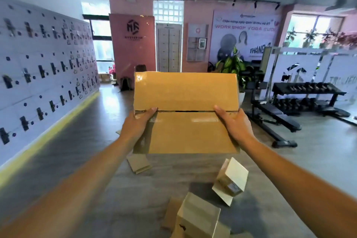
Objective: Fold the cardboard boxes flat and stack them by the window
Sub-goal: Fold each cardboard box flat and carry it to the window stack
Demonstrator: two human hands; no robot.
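I hold a brown cardboard box (185, 114) at chest height in front of me, its two flaps meeting at a dark seam across the middle. My left hand (138, 123) grips its left edge, thumb on the seam. My right hand (234, 123) grips the right edge the same way. On the floor below lie a small flat cardboard piece (138, 163), a small pale box tipped on its side (230, 179) and another pale box (199, 216) at the bottom edge. A window (101, 44) shows at the far left end of the room, with cartons on the floor beneath it.
A wall of white lockers (44, 67) runs along the left with a yellow floor strip. A weight bench (274, 116) and dumbbell rack (307, 91) stand at the right. A potted plant (232, 65) and a backpack (125, 83) sit further ahead.
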